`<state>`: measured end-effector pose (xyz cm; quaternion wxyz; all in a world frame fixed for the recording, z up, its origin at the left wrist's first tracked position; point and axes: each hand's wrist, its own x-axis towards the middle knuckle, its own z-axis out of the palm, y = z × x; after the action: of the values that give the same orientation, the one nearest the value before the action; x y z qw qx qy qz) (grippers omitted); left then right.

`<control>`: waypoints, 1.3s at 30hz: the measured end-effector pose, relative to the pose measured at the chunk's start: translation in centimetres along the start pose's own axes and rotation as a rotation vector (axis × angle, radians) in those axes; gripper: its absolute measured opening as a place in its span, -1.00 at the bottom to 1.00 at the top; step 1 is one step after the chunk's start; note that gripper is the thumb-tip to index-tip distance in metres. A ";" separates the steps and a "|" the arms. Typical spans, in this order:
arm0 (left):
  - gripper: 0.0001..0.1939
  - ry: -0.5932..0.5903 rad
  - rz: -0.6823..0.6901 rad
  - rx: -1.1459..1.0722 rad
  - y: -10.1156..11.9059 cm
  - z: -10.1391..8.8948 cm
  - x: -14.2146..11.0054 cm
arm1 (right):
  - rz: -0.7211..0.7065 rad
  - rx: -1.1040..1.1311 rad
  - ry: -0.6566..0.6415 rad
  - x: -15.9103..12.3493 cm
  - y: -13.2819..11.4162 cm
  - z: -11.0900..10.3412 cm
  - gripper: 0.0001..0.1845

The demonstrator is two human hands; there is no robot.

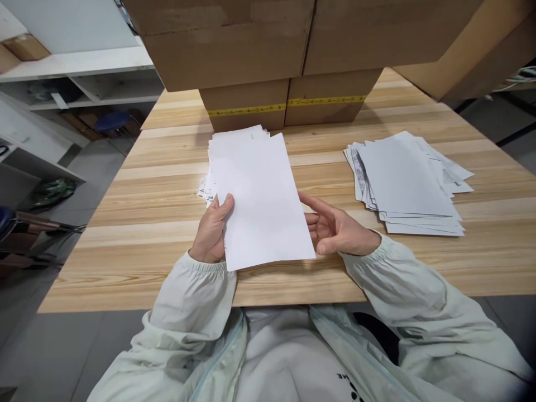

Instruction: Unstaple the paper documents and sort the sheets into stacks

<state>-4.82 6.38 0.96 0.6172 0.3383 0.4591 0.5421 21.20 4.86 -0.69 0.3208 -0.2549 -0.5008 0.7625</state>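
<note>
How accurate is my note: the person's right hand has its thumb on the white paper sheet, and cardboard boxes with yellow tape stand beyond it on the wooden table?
One slip: in the head view, the left hand, not the right hand, has its thumb on the white paper sheet. Cardboard boxes with yellow tape do stand beyond it on the wooden table.

You are in a workroom, perhaps a packing room or office storeroom. Beyond your left hand [211, 229] and right hand [345, 231], stacked cardboard cartons [234, 56], the lower ones bearing yellow printed tape [247, 110], stand on a wood-grain table [146, 223]. A pile of printed papers [408, 178] lies right of your right hand. Left of your hands, past the table, are white shelving [84, 64], a blue-seated stool [114, 120] and grey floor tiles [84, 335].
</note>
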 end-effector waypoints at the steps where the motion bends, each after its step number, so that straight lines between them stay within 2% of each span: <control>1: -0.63 0.007 -0.003 -0.006 0.0 0.0 0.0 | -0.008 -0.007 0.003 0.0 0.1 0.0 0.13; 3: -0.61 0.011 0.014 -0.001 -0.2 0.0 0.0 | -0.028 -0.042 0.060 0.0 0.3 0.3 -0.03; 6: -0.53 -0.008 0.090 0.052 -0.5 0.3 -0.5 | -0.081 -0.149 0.254 0.2 0.4 1.1 -0.24; 9: -0.42 -0.060 0.201 0.148 -1.2 1.1 -1.3 | -0.171 -0.287 0.408 0.4 0.5 2.5 -0.27; 12: -0.24 -0.066 0.412 0.342 -2.0 2.0 -2.4 | -0.228 -0.443 0.494 0.5 0.7 3.6 -0.35; 15: -0.09 -0.013 0.605 0.545 -2.7 2.4 -3.1 | -0.297 -0.556 0.595 0.7 1.0 3.9 -0.37; 17: -0.04 -0.018 0.657 0.608 -2.9 2.3 -3.3 | -0.329 -0.565 0.625 0.8 1.3 3.6 -0.37; 19: -0.10 -0.072 0.642 0.635 -3.0 2.1 -3.3 | -0.322 -0.546 0.630 0.7 1.5 3.2 -0.39; 22: -0.41 -0.185 0.526 0.639 -3.0 1.9 -3.2 | -0.322 -0.652 0.604 0.3 1.6 3.4 -0.39; 25: -0.57 -0.219 0.403 0.551 -3.0 2.0 -3.2 | -0.366 -0.898 0.397 0.1 1.7 4.5 -0.23; 28: -0.48 -0.265 0.326 0.445 -3.2 2.0 -3.3 | -0.403 -1.079 0.234 0.2 2.1 5.8 -0.10; 33: -0.31 -0.314 0.299 0.401 -3.4 2.1 -3.3 | -0.381 -1.156 0.270 0.5 2.8 6.2 -0.06; 39: -0.38 -0.284 0.298 0.408 -3.4 2.2 -3.1 | -0.389 -1.134 0.257 0.5 2.6 5.9 -0.03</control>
<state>-1.54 2.95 -0.74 0.5079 0.5918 0.4128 0.4706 16.05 0.92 -0.90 0.3262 -0.3797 -0.8232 0.2679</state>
